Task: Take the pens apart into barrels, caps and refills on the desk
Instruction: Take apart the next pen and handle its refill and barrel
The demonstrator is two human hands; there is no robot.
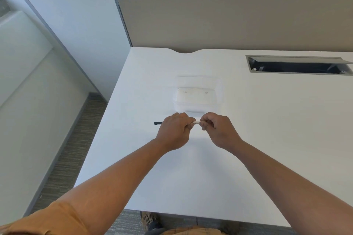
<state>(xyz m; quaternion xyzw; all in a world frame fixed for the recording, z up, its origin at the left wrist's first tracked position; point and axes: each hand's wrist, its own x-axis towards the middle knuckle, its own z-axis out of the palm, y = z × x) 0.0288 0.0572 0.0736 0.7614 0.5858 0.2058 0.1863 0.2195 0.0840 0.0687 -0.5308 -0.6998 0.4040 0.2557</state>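
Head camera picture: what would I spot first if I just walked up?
You'd spot two hands, the left hand and the right hand, meeting over the middle of the white desk and pinching a small white pen between them. A black pen end pokes out left of the left hand. Just behind the hands sits a clear plastic box.
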